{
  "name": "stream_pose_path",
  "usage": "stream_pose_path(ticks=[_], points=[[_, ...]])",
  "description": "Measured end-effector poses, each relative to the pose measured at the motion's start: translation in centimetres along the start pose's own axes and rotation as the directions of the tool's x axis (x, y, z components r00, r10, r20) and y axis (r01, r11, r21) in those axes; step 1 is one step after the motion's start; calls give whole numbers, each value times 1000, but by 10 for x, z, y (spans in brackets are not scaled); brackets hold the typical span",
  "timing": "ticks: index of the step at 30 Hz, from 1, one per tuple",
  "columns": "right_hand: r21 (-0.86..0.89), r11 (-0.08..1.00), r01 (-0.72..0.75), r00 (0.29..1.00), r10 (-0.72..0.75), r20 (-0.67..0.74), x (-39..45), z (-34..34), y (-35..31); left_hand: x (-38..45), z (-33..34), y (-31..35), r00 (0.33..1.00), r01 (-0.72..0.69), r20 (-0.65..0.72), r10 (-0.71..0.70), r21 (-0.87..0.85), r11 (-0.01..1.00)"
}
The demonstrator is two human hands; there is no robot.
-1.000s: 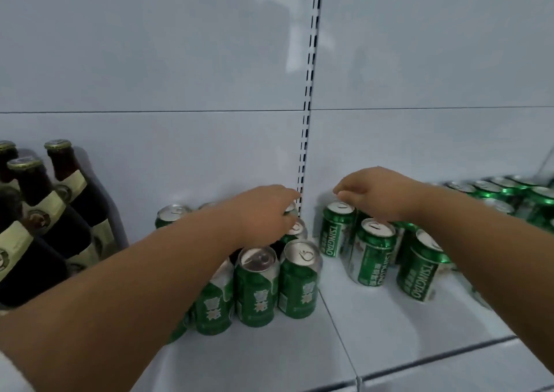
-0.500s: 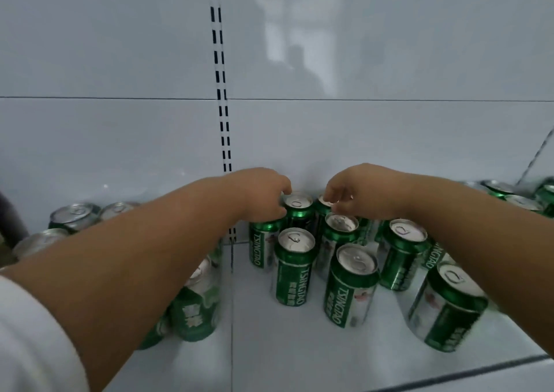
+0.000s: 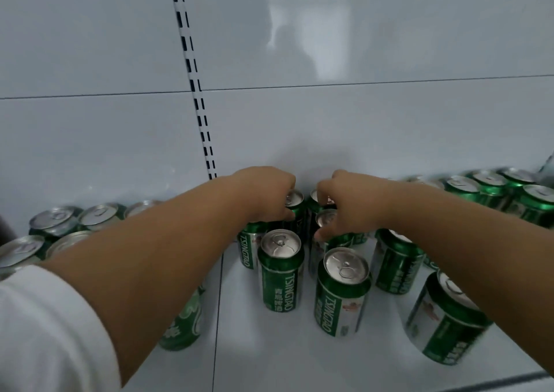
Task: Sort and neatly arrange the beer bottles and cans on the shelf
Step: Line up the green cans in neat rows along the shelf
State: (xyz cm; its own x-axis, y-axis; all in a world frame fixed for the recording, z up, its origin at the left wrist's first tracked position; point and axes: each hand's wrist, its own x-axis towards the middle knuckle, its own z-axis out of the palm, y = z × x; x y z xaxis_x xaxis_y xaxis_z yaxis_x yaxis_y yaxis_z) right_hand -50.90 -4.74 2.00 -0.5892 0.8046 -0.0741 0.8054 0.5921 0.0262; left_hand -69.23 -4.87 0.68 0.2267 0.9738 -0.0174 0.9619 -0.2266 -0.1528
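Green Tsingtao beer cans stand on a white shelf [image 3: 269,355]. My left hand [image 3: 265,195] reaches to the back wall and grips the top of a rear can [image 3: 295,201]. My right hand [image 3: 344,205] curls its fingers over the top of a can [image 3: 325,220] just right of it, with another can [image 3: 314,196] behind. Two upright cans stand in front: one [image 3: 280,268] at centre and one [image 3: 341,289] to its right. Most of both gripped cans is hidden under my hands.
A cluster of green cans [image 3: 57,223] with silver tops sits at the left, partly behind my left arm. More cans [image 3: 491,184] line the back right, and two [image 3: 446,322] stand near right. A slotted upright [image 3: 195,85] runs down the back panel.
The view shifted right, so the brown bottles at left left the frame. Both hands moved from separate can groups to neighbouring cans at the back and lowered onto their tops.
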Motion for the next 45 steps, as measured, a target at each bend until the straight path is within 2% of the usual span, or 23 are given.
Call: stream_pose_path(ticks=[8,14,19,23,28,34,40,45], points=[[74,997,-25,999,28,-42,-12,-1,11,13,1,-3,997,-82,15,80,98,992],[149,988,-43,998,49,-36,-18,-1,12,7,2,3,997,-72,13,71,116,991],[187,982,-1,1000,6,-25,-14,-3,12,6,1,2,997,-64,-31,68,113,992],[149,988,28,1000,-27,-7,-13,-1,10,6,3,2,999,-48,5,47,59,997],[11,999,48,998,-48,38,-13,1,10,7,2,2,1000,-30,9,30,5,1000],[-18,995,102,994,-101,50,-13,1,11,6,1,1,1000,-20,7,20,-32,999],[-14,993,115,992,-115,44,-14,0,15,5,-4,9,999,-11,50,7,69,998],[-24,993,114,993,-113,36,-14,1,15,1,-8,15,1000,-21,-5,23,246,969]])
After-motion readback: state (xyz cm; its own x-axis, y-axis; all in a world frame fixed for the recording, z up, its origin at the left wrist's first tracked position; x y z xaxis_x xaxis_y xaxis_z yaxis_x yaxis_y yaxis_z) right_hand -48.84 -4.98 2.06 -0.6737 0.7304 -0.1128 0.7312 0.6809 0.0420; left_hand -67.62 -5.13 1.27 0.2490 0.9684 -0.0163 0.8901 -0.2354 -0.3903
